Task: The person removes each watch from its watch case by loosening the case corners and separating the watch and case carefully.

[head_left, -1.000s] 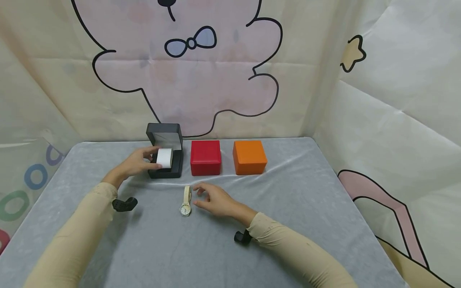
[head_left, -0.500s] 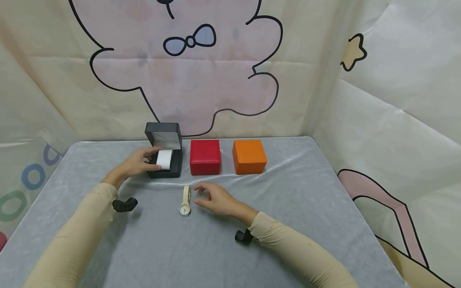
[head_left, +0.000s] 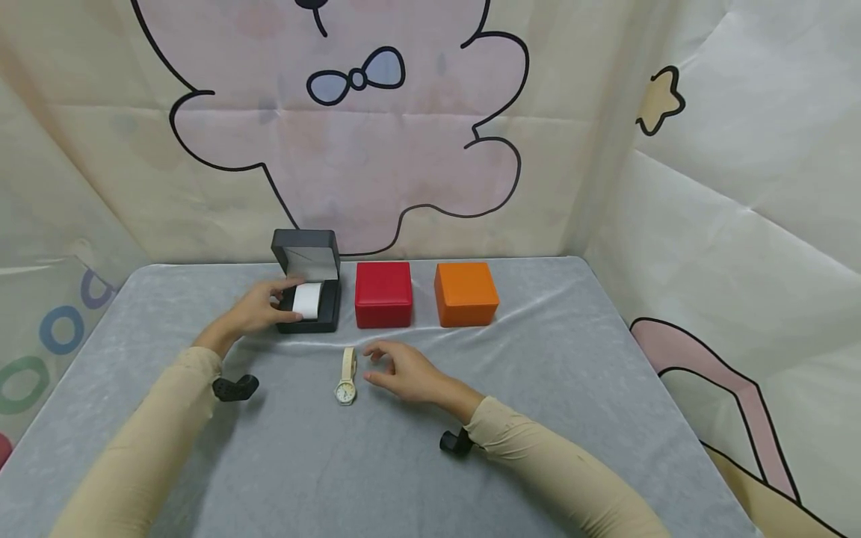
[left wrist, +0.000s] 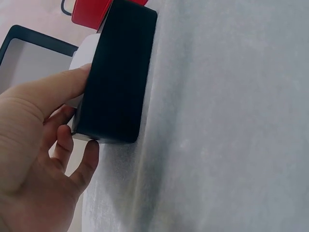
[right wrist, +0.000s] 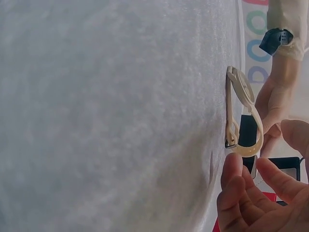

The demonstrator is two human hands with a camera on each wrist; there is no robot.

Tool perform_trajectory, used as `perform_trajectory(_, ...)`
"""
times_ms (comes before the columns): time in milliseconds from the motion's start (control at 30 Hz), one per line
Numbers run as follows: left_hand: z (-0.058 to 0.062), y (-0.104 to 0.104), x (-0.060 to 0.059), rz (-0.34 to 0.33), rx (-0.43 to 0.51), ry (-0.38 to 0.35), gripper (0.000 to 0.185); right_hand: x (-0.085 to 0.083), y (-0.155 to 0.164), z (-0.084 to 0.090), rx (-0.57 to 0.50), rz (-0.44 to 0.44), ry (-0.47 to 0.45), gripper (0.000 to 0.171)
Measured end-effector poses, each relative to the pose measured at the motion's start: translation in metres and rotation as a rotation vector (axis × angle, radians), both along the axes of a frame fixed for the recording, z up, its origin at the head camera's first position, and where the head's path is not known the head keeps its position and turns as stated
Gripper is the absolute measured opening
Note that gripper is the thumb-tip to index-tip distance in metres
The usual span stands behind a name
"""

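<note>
A dark watch box (head_left: 329,317) stands at the back left of the table with its lid up. Inside lies a white watch cushion (head_left: 307,300). My left hand (head_left: 255,306) reaches over the box's left side, thumb and forefinger at the cushion's two ends. In the left wrist view the thumb (left wrist: 63,87) meets the front rim, and other fingers are at the box's left side. A cream wristwatch (head_left: 346,381) with buckled strap lies in front. My right hand (head_left: 406,373) is just right of it, fingers loosely bent, holding nothing.
A red box (head_left: 383,295) and an orange box (head_left: 466,294) stand closed in a row right of the dark box. Grey cloth (head_left: 323,471) covers the table, and a printed curtain (head_left: 417,149) hangs behind it.
The white cushion has settled slightly lower in the dark box, and my left hand has moved slightly toward me with it. The right hand and watch have hardly moved.
</note>
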State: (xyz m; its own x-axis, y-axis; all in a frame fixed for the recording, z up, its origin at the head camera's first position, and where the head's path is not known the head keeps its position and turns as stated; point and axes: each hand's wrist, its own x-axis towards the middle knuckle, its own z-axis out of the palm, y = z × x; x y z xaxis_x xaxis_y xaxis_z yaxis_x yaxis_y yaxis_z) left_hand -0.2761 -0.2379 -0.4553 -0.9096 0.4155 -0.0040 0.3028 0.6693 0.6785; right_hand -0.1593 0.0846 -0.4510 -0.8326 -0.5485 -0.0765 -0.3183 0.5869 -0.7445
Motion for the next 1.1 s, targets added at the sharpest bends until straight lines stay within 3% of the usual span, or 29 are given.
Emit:
perform_trajectory(267,0.003,0.004,0.000,-0.027,-0.019,0.029,0.072,0.000,0.001,0.003,0.005,-0.034,-0.040,0.041)
perform_trajectory(500,0.008,0.007,0.004,0.008,-0.054,-0.052,0.075,-0.001,0.004,0.005,0.046,-0.037,-0.029,0.041)
perform_trajectory(800,0.004,0.005,0.007,0.010,-0.013,-0.016,0.081,-0.005,0.008,0.003,0.041,-0.051,-0.012,0.040)
perform_trajectory(933,0.004,0.005,0.010,0.024,-0.002,-0.044,0.075,-0.007,0.012,0.001,0.025,-0.063,-0.002,0.041)
perform_trajectory(1100,0.009,0.007,0.016,0.056,0.048,0.009,0.063,-0.010,0.020,0.002,-0.029,-0.100,-0.021,0.039)
